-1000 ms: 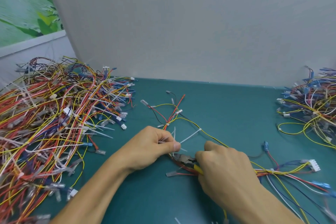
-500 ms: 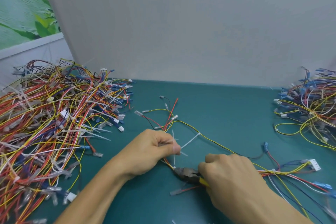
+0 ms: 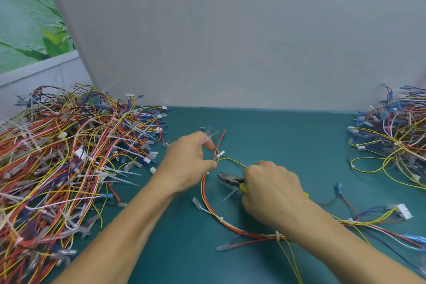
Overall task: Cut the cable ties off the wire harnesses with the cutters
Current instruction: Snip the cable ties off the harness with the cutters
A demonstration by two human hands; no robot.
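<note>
- A plain grey board (image 3: 230, 30) stands upright behind the teal table (image 3: 288, 145).
- At far left, a leafy green poster (image 3: 23, 18) sits above a white ledge (image 3: 39, 71).

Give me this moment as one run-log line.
left hand holds harness | right hand grips cutters, tip clear of wires | cable tie uncut on harness

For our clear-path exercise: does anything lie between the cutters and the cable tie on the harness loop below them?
Nothing blocks it: only bare table and a blurred white strip lie between cutters and cable tie.
</note>
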